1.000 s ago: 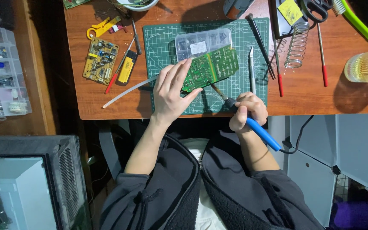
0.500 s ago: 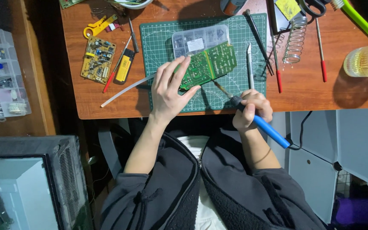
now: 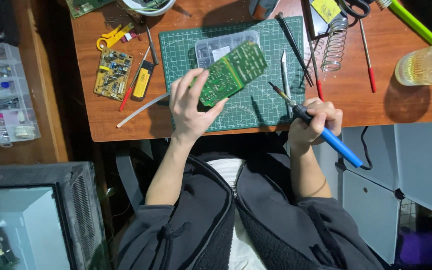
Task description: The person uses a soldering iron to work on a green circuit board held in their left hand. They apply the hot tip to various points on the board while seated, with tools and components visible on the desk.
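My left hand [image 3: 191,107] grips a green circuit board [image 3: 233,71] by its near end and holds it tilted above the green cutting mat [image 3: 261,107]. My right hand [image 3: 312,125] is closed around the blue handle of a soldering iron [image 3: 321,130]. Its metal tip points up and left over the mat, a short way right of the board and apart from it. A clear plastic parts box [image 3: 221,46] lies on the mat behind the board.
On the wooden desk [image 3: 101,115] lie a yellow circuit board [image 3: 112,74], a yellow tool [image 3: 142,80], a white strip [image 3: 141,110], tweezers [image 3: 284,70], a coil spring stand [image 3: 333,45], red-handled probes [image 3: 367,55] and a yellowish glass [image 3: 426,62]. A compartment box [image 3: 1,95] sits at left.
My left hand has lifted the green board off the mat and tilted it. My right hand has drawn the soldering iron back to the right, away from the board.
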